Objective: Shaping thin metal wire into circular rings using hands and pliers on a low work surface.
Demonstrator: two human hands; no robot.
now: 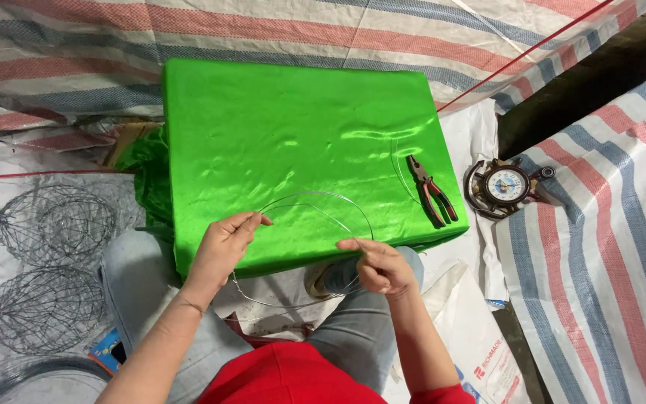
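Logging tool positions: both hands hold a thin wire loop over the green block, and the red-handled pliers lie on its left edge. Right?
Not quite. The head view shows the pliers lying near the right edge of the green block, not the left. Left hand and right hand do hold the wire loop.

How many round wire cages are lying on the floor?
2. One wire cage lies left of the green-covered table; the other wire cage lies just below it, nearer the person's left arm. More may be hidden outside the view.

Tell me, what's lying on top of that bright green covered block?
On the green block lie red-handled pliers near its right edge and part of a thin wire loop pinched by both hands. The cloth hides what the block is.
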